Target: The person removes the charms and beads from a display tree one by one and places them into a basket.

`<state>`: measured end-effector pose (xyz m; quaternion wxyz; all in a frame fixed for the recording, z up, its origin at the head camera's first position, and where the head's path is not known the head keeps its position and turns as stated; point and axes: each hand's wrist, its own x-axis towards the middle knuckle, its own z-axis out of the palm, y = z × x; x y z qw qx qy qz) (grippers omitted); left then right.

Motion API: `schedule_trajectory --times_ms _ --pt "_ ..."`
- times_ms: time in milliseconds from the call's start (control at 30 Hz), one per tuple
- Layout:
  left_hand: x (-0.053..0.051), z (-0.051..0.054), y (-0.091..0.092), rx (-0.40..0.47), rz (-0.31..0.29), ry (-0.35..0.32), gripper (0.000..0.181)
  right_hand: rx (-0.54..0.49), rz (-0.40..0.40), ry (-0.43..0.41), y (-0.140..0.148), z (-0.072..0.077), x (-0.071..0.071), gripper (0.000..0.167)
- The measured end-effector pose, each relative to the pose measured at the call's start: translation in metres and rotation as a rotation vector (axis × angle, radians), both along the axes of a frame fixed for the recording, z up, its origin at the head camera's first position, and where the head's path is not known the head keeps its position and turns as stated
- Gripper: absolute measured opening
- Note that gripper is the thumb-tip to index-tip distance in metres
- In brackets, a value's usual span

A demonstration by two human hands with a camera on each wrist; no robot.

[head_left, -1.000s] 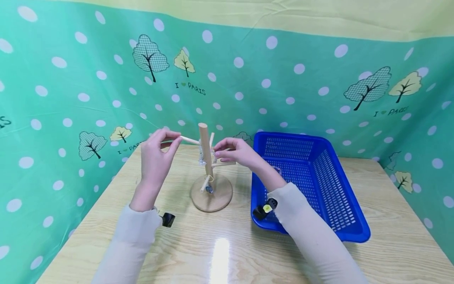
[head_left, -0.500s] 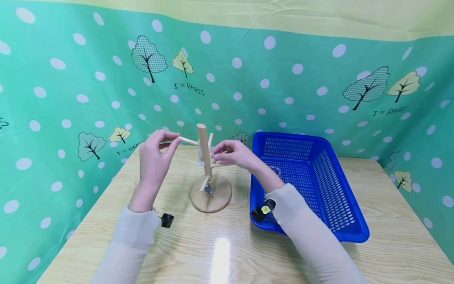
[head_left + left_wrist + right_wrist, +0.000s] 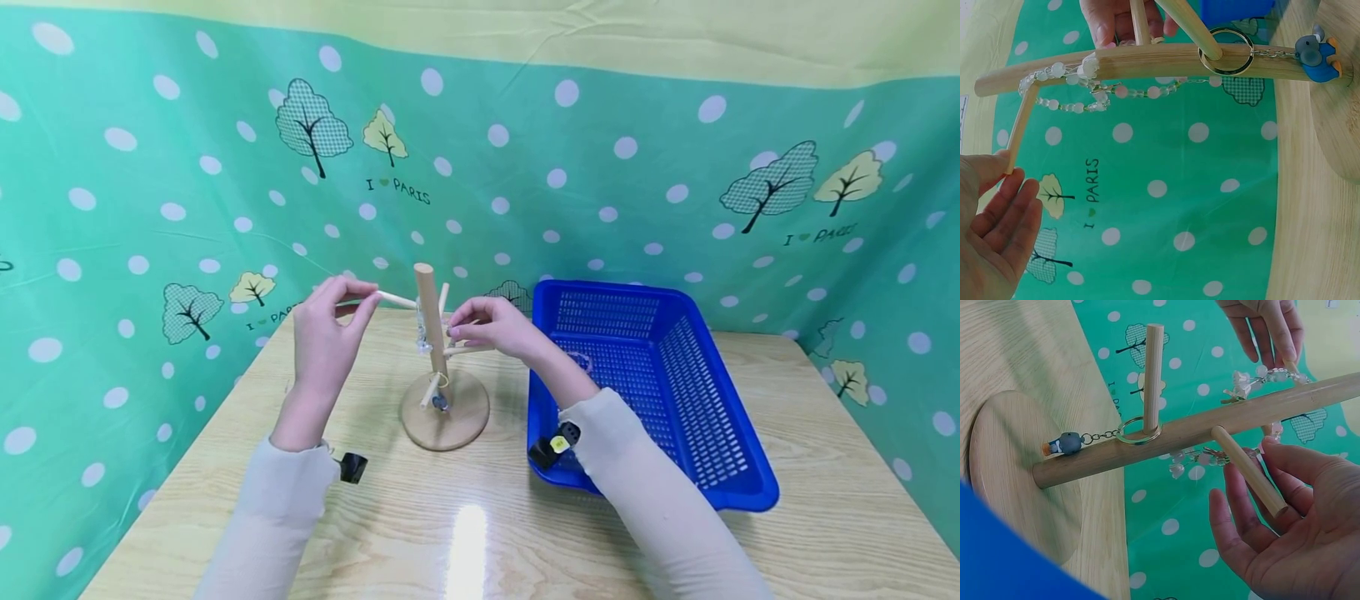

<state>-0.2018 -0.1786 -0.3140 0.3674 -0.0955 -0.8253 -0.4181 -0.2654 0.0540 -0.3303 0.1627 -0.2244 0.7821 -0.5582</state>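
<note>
A wooden peg stand [image 3: 431, 325] rises from a round base. My left hand [image 3: 330, 329] pinches the tip of its upper left peg [image 3: 397, 300] between thumb and index finger. Over that peg hangs a bracelet of clear beads [image 3: 1072, 80], close to the post. On the post's other side, my right hand [image 3: 498, 327] pinches a pink and clear beaded bracelet [image 3: 1204, 457] near the rear peg; the fingers partly hide it. A short peg [image 3: 1250, 472] passes in front of those fingers. A keychain with a small blue-grey figure [image 3: 1071, 442] hangs by its ring from the low front peg.
To the right stands a blue plastic basket [image 3: 675, 400], with a pale beaded loop [image 3: 583, 361] inside. The right forearm passes over its near left rim. A green dotted curtain [image 3: 495, 167] hangs behind the wooden table [image 3: 420, 533].
The right hand has shifted slightly lower beside the post, still with the bracelet in its fingers. The left hand keeps its pinch on the peg. The head view has drifted a little.
</note>
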Motion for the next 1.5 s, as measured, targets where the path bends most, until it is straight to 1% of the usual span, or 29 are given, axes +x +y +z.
schedule_trajectory --times_ms 233,567,800,1033,1500 --pt "0.0002 -0.0005 -0.0009 0.0 0.0 0.0 0.015 -0.006 -0.009 0.012 -0.0006 0.0015 0.0012 0.016" --pt "0.0007 -0.0007 -0.0017 0.001 0.0 -0.004 0.016 -0.02 -0.025 -0.004 -0.0023 0.0021 0.0016 0.014" --pt "-0.0004 -0.0011 -0.0018 0.006 -0.009 0.004 0.015 -0.031 -0.053 -0.008 -0.0032 0.0033 0.0011 0.014" --pt "-0.001 -0.0005 -0.0011 -0.002 -0.002 0.01 0.015 -0.037 -0.082 -0.004 -0.0039 0.0031 -0.0022 0.014" --pt "-0.0007 0.0 -0.0015 0.003 -0.006 0.007 0.015 -0.069 -0.17 -0.018 -0.0076 0.0052 -0.0056 0.016"
